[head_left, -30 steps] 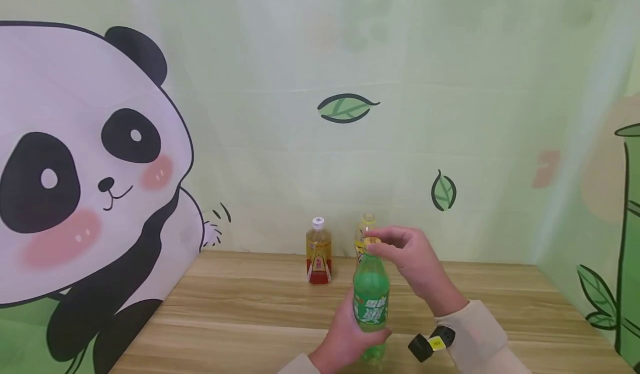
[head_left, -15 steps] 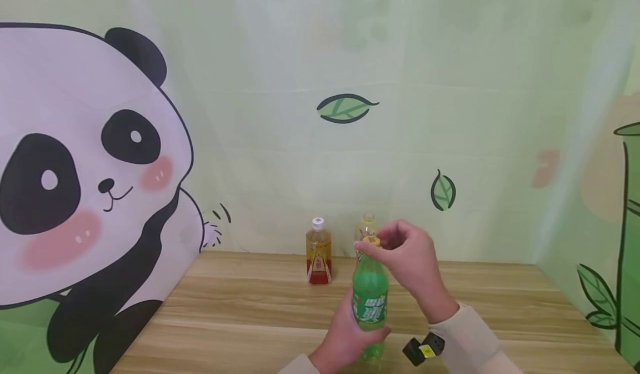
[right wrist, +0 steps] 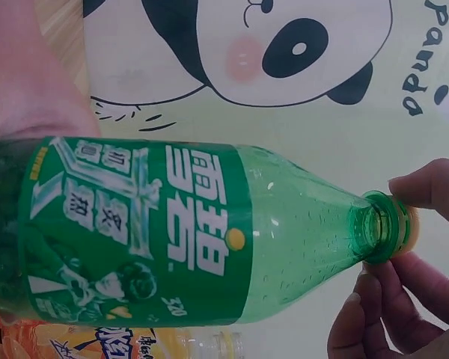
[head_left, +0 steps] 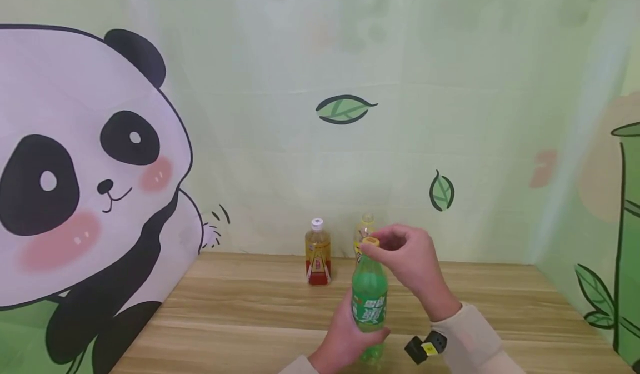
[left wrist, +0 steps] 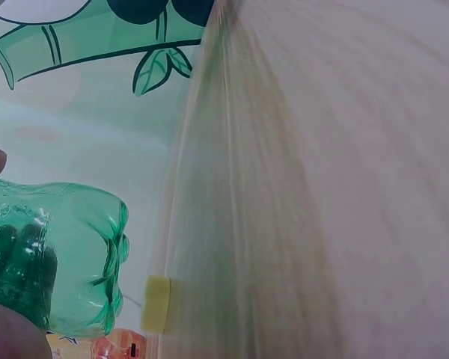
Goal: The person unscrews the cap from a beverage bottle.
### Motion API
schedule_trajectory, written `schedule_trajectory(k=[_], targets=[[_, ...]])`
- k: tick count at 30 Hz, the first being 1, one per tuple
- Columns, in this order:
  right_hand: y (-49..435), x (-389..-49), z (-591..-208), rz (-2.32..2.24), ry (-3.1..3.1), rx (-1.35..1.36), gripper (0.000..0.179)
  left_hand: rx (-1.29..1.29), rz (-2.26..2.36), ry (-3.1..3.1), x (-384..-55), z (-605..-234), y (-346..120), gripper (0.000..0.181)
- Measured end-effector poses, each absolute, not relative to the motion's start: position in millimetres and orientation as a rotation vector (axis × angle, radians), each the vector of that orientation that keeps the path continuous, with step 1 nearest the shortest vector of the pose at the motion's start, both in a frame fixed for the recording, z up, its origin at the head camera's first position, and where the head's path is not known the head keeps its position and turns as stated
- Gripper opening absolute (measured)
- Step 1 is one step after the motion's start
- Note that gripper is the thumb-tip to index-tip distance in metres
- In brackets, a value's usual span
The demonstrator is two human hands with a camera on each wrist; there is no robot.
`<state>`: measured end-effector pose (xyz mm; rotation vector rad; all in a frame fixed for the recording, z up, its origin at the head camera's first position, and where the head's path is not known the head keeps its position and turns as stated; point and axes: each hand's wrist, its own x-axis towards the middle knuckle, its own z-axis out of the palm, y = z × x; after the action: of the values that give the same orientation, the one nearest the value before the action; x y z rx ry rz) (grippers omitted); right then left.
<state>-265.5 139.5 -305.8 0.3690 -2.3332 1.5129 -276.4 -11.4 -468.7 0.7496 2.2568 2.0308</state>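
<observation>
A green Sprite bottle stands upright in my left hand, which grips it round its lower part. Seen from the left wrist, the bottle's clear green base lies between thumb and fingers. My right hand pinches the yellow-orange bottle cap on top. In the right wrist view, its thumb is on one side of the cap and its fingers are on the other. The cap sits at the bottle's mouth; how tightly cannot be told.
A white-capped drink bottle with a red and yellow label stands at the back of the wooden table. Behind the green bottle is an iced tea bottle with a clear neck, partly hidden. A small yellow block-like thing shows in the left wrist view.
My right hand's fingers have shifted round the cap, first drawing back towards the right, then coming forward over it again. My left hand and the bottle have stayed nearly still.
</observation>
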Motion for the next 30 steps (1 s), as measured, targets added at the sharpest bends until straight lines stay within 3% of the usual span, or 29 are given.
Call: schedule_trajectory(k=[18,30], targets=[[151,-277,-305,1.417,-2.3,0.645,0.02,0.761,2.008,2.274,-276,-466,-11,0.076],[164,-285,-299,1.362,-2.291,0.913,0.021,0.823,2.014,2.233,-275,-464,-11,0.075]])
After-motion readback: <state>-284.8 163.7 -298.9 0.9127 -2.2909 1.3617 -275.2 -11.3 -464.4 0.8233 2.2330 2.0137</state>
